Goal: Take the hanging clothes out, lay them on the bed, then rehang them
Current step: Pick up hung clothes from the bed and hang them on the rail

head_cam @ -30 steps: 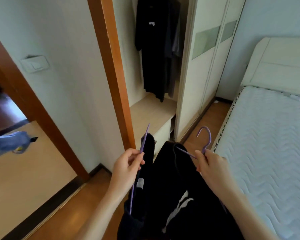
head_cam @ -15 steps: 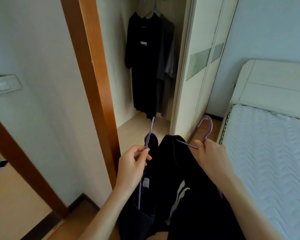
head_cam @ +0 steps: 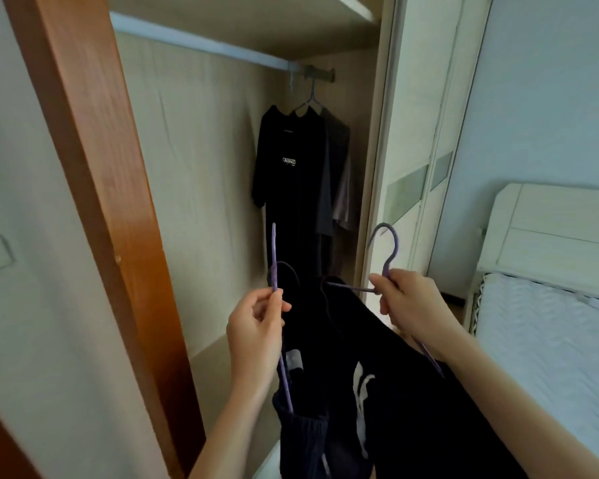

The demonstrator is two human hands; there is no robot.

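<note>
My left hand (head_cam: pixel 256 326) pinches the left arm of a purple hanger (head_cam: pixel 389 252), whose hook points up at the right. My right hand (head_cam: pixel 412 305) grips that hanger at its neck, just below the hook. A black garment with white markings (head_cam: pixel 339 382) drapes from the hanger between both hands and falls out of view below. Inside the open wardrobe a black T-shirt with white lettering (head_cam: pixel 287 160) hangs from the metal rail (head_cam: pixel 201 44), with a grey garment (head_cam: pixel 339 167) behind it.
An orange-brown wooden door frame (head_cam: pixel 94 167) stands close on the left. The white wardrobe sliding door (head_cam: pixel 415 140) lies to the right of the opening. The bed with a white quilted mattress (head_cam: pixel 550 333) and pale headboard (head_cam: pixel 561 229) fills the right side.
The view has tilted up and closer to the wardrobe, so the rail and shelf now show. Both hands have raised the hanger with the black garment toward the opening.
</note>
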